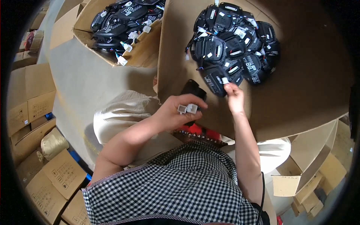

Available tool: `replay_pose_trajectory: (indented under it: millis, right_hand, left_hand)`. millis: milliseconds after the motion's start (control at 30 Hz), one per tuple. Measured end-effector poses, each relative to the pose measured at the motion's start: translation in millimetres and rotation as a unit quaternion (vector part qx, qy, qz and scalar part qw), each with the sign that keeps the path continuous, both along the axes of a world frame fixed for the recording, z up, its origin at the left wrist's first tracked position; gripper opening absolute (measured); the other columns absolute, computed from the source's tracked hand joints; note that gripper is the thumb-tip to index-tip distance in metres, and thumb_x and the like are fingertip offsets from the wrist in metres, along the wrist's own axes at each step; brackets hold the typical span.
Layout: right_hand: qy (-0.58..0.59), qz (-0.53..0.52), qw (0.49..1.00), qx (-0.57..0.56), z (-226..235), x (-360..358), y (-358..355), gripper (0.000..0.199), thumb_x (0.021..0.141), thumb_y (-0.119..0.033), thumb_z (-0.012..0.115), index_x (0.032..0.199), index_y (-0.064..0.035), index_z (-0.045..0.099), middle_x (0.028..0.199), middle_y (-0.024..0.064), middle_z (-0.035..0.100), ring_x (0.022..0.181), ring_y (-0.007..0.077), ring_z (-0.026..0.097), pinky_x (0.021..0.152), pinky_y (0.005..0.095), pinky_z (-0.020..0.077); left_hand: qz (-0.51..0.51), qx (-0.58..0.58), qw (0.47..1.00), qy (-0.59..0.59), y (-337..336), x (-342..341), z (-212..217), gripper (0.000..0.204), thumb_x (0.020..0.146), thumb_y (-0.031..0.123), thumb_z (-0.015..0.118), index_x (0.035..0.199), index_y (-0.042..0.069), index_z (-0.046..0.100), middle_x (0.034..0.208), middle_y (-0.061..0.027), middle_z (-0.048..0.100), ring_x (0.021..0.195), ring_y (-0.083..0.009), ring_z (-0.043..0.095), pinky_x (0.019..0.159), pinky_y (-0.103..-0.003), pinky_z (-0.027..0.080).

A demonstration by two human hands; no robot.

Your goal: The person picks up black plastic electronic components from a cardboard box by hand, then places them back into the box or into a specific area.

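Note:
My left hand (172, 110) is closed around two white plug connectors (187, 109), which show in its palm. Just beyond its fingers is a black object (192, 89), partly hidden by the hand. My right hand (235, 98) pinches a small white connector (225, 80) between thumb and fingertips. That connector is at the near edge of a pile of black digital display units (232, 47) with short wires and white plugs. The pile lies on a large brown cardboard sheet (300, 82) in front of me.
At the far left stands an open cardboard box (150, 50) holding more black display units, with several white plugs hanging over its side. Closed cartons (56, 176) and a tan sack (54, 143) are at left. Open boxes (287, 185) stand at the lower right.

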State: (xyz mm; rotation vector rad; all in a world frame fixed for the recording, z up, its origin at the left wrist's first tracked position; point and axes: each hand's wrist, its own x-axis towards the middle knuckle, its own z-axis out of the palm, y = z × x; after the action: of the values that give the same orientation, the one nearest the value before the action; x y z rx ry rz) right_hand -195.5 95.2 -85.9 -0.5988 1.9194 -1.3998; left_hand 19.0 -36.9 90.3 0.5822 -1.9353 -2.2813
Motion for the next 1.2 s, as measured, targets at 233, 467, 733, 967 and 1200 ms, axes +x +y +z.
replay_pose_trajectory:
  millis: [233,467,733,967,1200]
  right_hand:
    - [-0.405,-0.144,0.845,-0.319,105.7,18.2,55.3,0.012,0.092,-0.018,0.057,0.092,-0.0068,0.061,0.101,0.0090,0.066,0.094,0.0224,0.064,0.085,0.0446,0.0522]
    - [-0.454,-0.212,0.807,-0.313,106.9,49.1,75.9,0.017,0.093,-0.020,0.054,0.090,-0.0052,0.061,0.092,0.0073,0.066,0.087,0.0223,0.065,0.080,0.0429,0.0543]
    - [-0.489,-0.237,0.789,-0.285,73.9,43.4,93.1,0.015,0.094,-0.016,0.053,0.092,-0.0030,0.060,0.085,0.0058,0.064,0.077,0.0172,0.063,0.076,0.0311,0.0533]
    - [-0.449,-0.219,0.864,-0.060,61.6,20.6,92.3,0.017,0.096,-0.015,0.048,0.086,-0.0060,0.058,0.078,0.0027,0.060,0.067,0.0127,0.056,0.060,0.0261,0.0497]
    - [0.058,-0.142,0.983,0.105,32.4,18.8,96.3,0.017,0.094,-0.014,0.052,0.088,-0.0018,0.062,0.087,0.0075,0.063,0.080,0.0180,0.058,0.074,0.0310,0.0470]
  left_hand:
    - [0.064,0.053,0.994,-0.071,-6.9,-22.4,-17.4,0.016,0.093,0.019,0.057,0.088,0.004,0.060,0.082,0.0017,0.063,0.068,-0.0034,0.052,0.061,-0.020,0.043]
    - [0.213,0.132,0.963,0.102,2.0,-56.1,-10.5,0.008,0.093,0.013,0.054,0.095,0.005,0.052,0.110,-0.0089,0.064,0.063,-0.0069,0.049,0.060,-0.020,0.042]
    - [0.226,0.168,0.947,0.152,15.1,-47.7,-41.3,0.010,0.097,0.012,0.044,0.104,0.006,0.045,0.102,-0.0134,0.066,0.057,-0.0059,0.046,0.056,-0.020,0.040]
    - [-0.071,-0.216,0.966,0.124,19.4,-26.9,-53.0,0.022,0.089,0.010,0.056,0.110,0.002,0.057,0.090,-0.0063,0.062,0.074,-0.0157,0.057,0.068,-0.028,0.046]
    - [-0.140,-0.297,0.941,0.079,33.1,-27.3,-64.6,0.023,0.081,0.025,0.067,0.092,0.004,0.063,0.080,-0.0138,0.062,0.073,-0.0332,0.060,0.063,-0.038,0.046]
